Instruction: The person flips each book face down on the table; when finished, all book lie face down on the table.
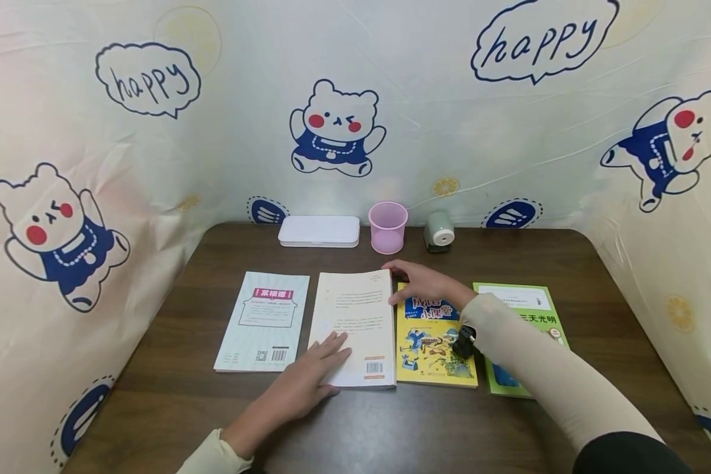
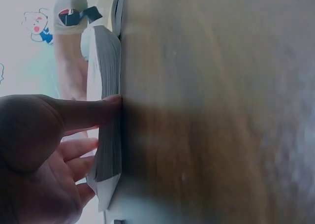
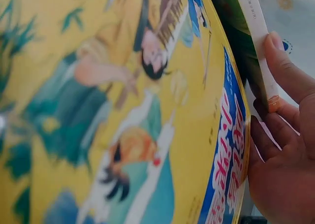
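Observation:
A thick cream-white book [image 1: 358, 313] lies back cover up on the table, a barcode near its lower right corner. My left hand [image 1: 311, 372] holds its lower left part, fingers across the cover. In the left wrist view the thumb [image 2: 88, 112] lies straight across the bottom page edges [image 2: 110, 150]. At the upper right corner my right hand [image 1: 423, 282] grips the same book. The right wrist view has that thumb [image 3: 283, 61] against the white spine [image 3: 256, 37] and the other fingers around the book's end. A yellow book [image 1: 435, 349] lies under the right wrist.
To the left lies a pale blue book [image 1: 266, 319]. A green book [image 1: 509, 392] at the right is partly hidden by the right forearm. Along the back stand a white flat case [image 1: 318, 230], a pink cup [image 1: 388, 228] and a small green-grey device [image 1: 438, 230], before a patterned cloth.

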`<state>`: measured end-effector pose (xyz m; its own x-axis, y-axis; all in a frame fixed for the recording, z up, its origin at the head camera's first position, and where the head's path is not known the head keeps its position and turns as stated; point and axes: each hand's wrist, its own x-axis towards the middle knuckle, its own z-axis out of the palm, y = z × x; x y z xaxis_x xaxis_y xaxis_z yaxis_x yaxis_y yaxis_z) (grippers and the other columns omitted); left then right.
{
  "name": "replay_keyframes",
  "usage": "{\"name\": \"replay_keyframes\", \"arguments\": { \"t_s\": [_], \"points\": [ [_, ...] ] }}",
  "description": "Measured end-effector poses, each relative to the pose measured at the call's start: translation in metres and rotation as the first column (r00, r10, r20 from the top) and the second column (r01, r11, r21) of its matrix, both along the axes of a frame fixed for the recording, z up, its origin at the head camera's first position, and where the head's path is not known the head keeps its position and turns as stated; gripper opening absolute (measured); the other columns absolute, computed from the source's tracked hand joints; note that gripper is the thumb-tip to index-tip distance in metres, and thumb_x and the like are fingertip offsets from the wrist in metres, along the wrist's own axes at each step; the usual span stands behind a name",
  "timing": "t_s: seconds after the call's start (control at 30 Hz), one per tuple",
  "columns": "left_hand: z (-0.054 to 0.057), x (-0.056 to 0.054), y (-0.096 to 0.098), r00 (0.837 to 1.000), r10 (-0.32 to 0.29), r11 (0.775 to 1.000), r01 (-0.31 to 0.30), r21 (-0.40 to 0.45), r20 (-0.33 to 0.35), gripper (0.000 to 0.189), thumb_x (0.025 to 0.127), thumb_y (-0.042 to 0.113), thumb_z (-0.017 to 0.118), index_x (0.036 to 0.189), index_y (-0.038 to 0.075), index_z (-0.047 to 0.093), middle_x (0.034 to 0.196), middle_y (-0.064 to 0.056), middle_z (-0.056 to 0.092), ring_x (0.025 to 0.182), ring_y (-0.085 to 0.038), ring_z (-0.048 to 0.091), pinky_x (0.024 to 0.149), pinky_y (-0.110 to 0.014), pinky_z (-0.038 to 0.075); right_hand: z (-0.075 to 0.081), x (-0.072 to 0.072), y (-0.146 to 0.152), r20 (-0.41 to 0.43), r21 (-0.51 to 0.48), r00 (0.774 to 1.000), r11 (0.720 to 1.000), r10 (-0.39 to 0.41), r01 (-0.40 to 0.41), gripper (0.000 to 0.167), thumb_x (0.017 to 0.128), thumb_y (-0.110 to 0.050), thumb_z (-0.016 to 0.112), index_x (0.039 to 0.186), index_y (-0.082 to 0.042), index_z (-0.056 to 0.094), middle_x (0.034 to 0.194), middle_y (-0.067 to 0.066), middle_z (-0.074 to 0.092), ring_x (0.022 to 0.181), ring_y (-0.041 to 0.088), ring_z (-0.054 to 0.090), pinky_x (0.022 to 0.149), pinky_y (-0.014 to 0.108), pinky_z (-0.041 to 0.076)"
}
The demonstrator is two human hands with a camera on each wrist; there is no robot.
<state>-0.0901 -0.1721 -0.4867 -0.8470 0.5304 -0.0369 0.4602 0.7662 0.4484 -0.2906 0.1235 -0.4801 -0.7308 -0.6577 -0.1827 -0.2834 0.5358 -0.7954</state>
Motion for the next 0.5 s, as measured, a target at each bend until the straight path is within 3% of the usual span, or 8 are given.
{"name": "replay_keyframes", "arguments": {
  "t_s": [0.3, 0.5],
  "points": [
    [0.0, -0.003, -0.012, 1.0, 0.02, 1.0, -0.02, 0.012, 0.023, 0.068, 0.085, 0.013, 0.084, 0.148, 0.009, 0.057, 0.166, -0.007, 0.035, 0.155, -0.028, 0.028, 0.124, -0.051, 0.025, -0.003, 0.0, -0.013, -0.087, 0.112, 0.996, 0.993, -0.014, 0.024, 0.081, 0.086, -0.034, 0.086, 0.154, -0.016, 0.046, 0.152, 0.008, 0.051, 0.138, 0.026, 0.047, 0.119, 0.049, 0.036],
    [-0.001, -0.004, -0.015, 0.999, 0.032, 0.999, -0.033, 0.017, 0.042, 0.069, 0.085, 0.014, 0.085, 0.148, 0.011, 0.057, 0.167, -0.005, 0.035, 0.156, -0.027, 0.028, 0.124, -0.05, 0.025, -0.006, -0.002, -0.017, -0.088, 0.153, 0.996, 0.987, -0.032, 0.045, 0.081, 0.085, -0.038, 0.086, 0.154, -0.021, 0.046, 0.155, 0.006, 0.048, 0.141, 0.026, 0.043, 0.121, 0.05, 0.033]
  ]
}}
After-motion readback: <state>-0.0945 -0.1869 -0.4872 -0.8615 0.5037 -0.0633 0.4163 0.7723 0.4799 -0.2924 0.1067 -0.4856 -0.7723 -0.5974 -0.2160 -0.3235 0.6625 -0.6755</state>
